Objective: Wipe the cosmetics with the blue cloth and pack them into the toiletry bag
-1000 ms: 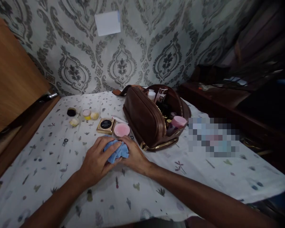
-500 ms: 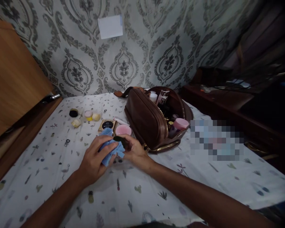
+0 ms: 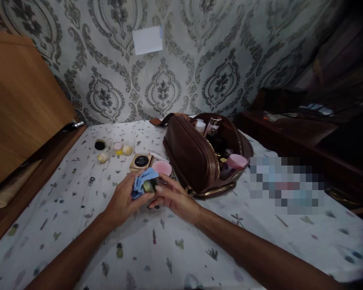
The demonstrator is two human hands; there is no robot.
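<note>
My left hand [image 3: 122,201] grips a crumpled blue cloth [image 3: 142,181] and presses it against a small dark jar [image 3: 149,186]. My right hand [image 3: 174,197] holds that jar from the right, fingers curled round it. Both hands hover just above the patterned sheet [image 3: 78,217], in front of a round pink lid [image 3: 161,168] and a square gold compact [image 3: 141,161]. An open brown leather toiletry bag [image 3: 193,155] stands just right of my hands, with bottles and a pink-capped jar [image 3: 236,161] inside.
Small pots lie at the back left: a black one [image 3: 99,144], a pink-and-yellow one [image 3: 118,147], and two pale yellow ones [image 3: 127,150]. A wooden panel [image 3: 21,104] rises on the left. Dark furniture [image 3: 290,129] stands at the right. A white note [image 3: 147,40] hangs on the wallpaper.
The cloth covered the object between my hands a second ago. The small dark jar now shows beside the cloth, and my hands have lifted slightly and turned it.
</note>
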